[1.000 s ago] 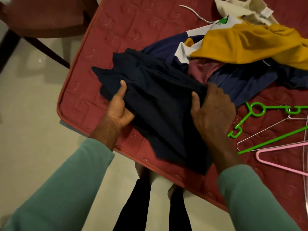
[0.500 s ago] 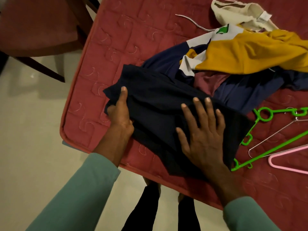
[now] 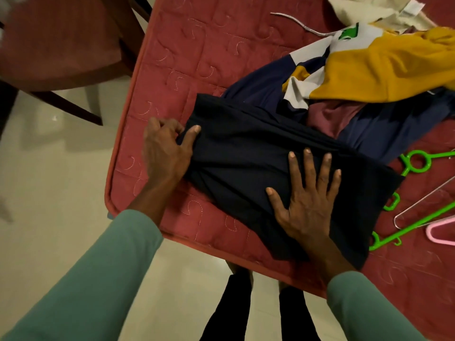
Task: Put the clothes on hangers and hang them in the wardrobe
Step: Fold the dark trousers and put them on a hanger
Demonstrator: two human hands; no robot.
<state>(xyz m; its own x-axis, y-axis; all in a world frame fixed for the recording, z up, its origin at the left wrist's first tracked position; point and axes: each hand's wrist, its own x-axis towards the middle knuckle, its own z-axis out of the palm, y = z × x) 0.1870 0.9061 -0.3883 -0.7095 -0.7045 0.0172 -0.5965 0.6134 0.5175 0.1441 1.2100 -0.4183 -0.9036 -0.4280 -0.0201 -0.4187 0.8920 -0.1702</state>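
Observation:
A dark navy garment (image 3: pixel 258 153) lies folded on the red quilted mattress (image 3: pixel 197 52) near its front corner. My left hand (image 3: pixel 165 153) pinches the garment's left edge between thumb and fingers. My right hand (image 3: pixel 307 200) lies flat on its right half, fingers spread, pressing it down. A green plastic hanger (image 3: pixel 413 222) lies partly under the garment's right end, with a metal wire hanger (image 3: pixel 418 200) and a pink hanger (image 3: pixel 440 232) beside it.
A pile of clothes sits behind the garment: a yellow and white top (image 3: pixel 384 67), a maroon piece (image 3: pixel 330 116), blue cloth (image 3: pixel 384 134), a cream item (image 3: pixel 369 8). A dark wooden chair (image 3: pixel 61 45) stands at the left on the pale floor (image 3: pixel 49 193).
The garment has been folded narrower and laid flat. My left hand moved from its top to grip its left edge. My right hand stayed flat and spread on it.

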